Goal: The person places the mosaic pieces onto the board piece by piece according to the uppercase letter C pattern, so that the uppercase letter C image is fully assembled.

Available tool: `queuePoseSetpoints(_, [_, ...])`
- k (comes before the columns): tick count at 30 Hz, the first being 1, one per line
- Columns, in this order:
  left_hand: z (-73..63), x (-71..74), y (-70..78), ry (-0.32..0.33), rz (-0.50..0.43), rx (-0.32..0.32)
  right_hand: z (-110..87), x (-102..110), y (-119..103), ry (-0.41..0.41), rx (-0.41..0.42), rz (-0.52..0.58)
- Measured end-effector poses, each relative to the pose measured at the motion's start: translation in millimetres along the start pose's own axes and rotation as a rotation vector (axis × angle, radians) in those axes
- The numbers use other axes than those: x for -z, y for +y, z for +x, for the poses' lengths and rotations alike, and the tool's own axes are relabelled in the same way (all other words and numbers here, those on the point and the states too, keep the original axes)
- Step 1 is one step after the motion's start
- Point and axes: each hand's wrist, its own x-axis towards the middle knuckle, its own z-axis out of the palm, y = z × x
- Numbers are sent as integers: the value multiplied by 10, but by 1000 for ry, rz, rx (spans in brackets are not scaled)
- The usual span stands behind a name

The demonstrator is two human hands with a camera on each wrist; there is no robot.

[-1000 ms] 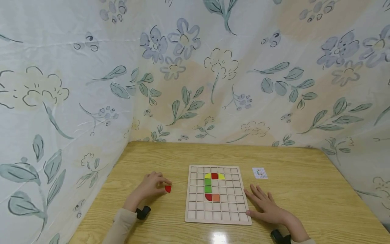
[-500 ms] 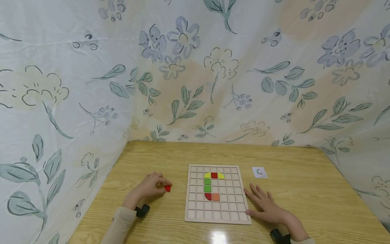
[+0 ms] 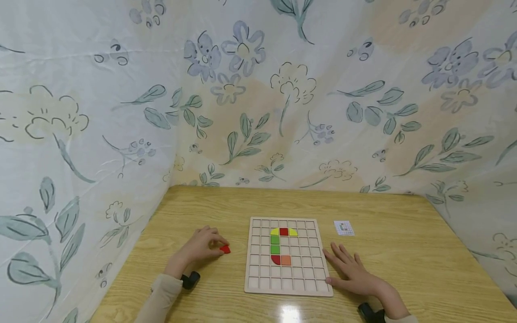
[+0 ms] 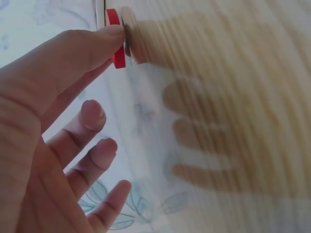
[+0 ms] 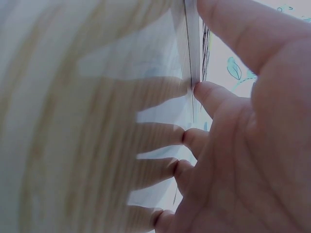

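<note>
A small flat red tile [image 3: 225, 249] is pinched between thumb and index finger of my left hand [image 3: 200, 246], left of the board. In the left wrist view the red tile [image 4: 119, 58] stands on edge at the tabletop, the other fingers spread loosely. The square wooden grid board [image 3: 262, 283] bears a C-like row of tiles: yellow quarter pieces [image 3: 293, 232], a red square [image 3: 284, 232], green squares [image 3: 275, 244], a dark red quarter piece [image 3: 276, 259] and an orange square [image 3: 286, 260]. My right hand [image 3: 352, 271] lies with fingers spread, thumb and index fingertips at the board's right edge.
A small printed card [image 3: 343, 228] with a coloured grid pattern lies beyond the right hand. The wooden table [image 3: 202, 202] ends at a floral cloth [image 3: 250, 112] hung behind and at both sides. Black camera mounts [image 3: 190, 280] sit on the wrists.
The red tile has turned between the left thumb and index finger, its visible outline shifting slightly right. The right hand and the board stay in place.
</note>
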Motion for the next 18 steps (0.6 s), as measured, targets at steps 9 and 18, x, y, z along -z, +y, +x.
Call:
queuePoseSetpoints(9, [76,-68,110,17,27,9,0,4,-6,-5,-3,-6])
queuePoseSetpoints(18, [174,-132,289,64,84,-47,1,16,-30,-5,-1,5])
